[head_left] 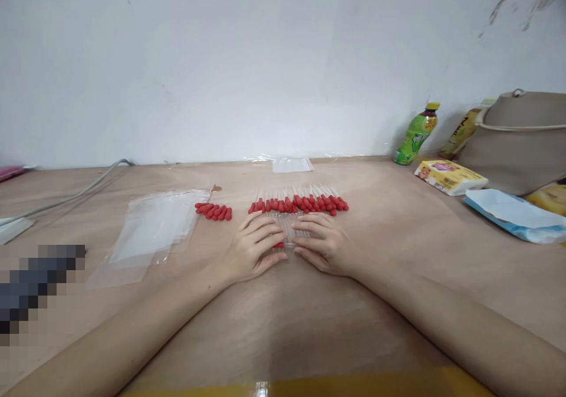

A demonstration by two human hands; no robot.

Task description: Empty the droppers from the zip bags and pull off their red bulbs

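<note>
Red bulbs (298, 203) form a ragged row on the tabletop (274, 326), just beyond the hands, with thin pale stems (316, 190) reaching from them toward the wall (265, 66). Each stem's long axis runs roughly away from the person, red end nearest; the far tips fade against the brown surface, so their exact ends are hard to make out.

Between the left hand (260, 246) and the right hand (325, 243) lies a group of clear stems (289, 226), its long axis also running toward the wall. The fingers hide both sides of it, and only a sliver of red shows by the left fingertips. Both hands are curved, palms turned down, fingertips facing each other and at the group's sides; whether they grip it or merely rest there, I cannot tell.

To the left are a separate cluster of red pieces (214, 211) and overlapping clear bags (152, 226). A dark object (35, 285) at the left edge is pixelated and cut off; a beige bag (517, 149) is cropped at the right.
</note>
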